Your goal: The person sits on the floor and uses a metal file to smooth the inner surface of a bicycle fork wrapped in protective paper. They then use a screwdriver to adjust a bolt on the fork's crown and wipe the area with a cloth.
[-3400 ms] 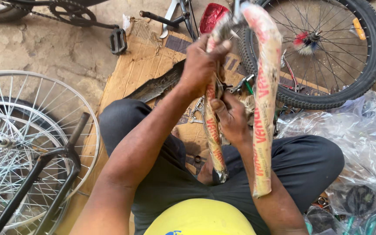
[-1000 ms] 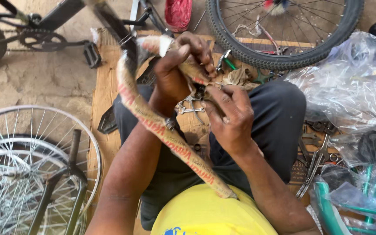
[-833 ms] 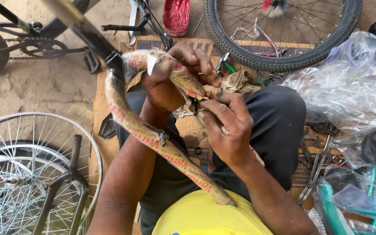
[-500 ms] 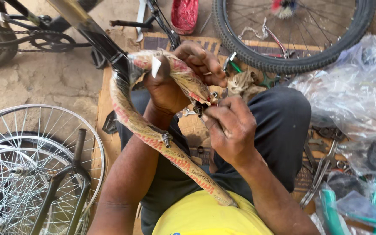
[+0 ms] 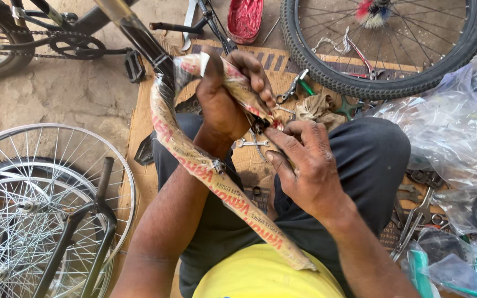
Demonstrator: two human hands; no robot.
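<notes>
I sit on a sheet of cardboard (image 5: 139, 121) with a long curved bicycle part wrapped in tan paper with red print (image 5: 205, 171) across my lap. My left hand (image 5: 224, 99) is shut around its upper bend, near where it meets a dark bicycle frame tube (image 5: 133, 30). My right hand (image 5: 305, 160) sits just right of that spot, fingers pinched at a small metal fitting (image 5: 258, 127) on the wrapped part. What the fingers hold is hidden.
Bare spoked rims (image 5: 34, 198) and a black fork (image 5: 92, 221) lie at left. A tyred wheel (image 5: 387, 44) stands at the back right. Clear plastic bags (image 5: 454, 127), spanners (image 5: 415, 215), a rag (image 5: 316, 105) and a red saddle (image 5: 244, 19) surround me.
Over the frames, the wrapped part swung from upright in front of me to lying across my lap. In the last second, both hands stayed at its upper bend, fingers shifting slightly.
</notes>
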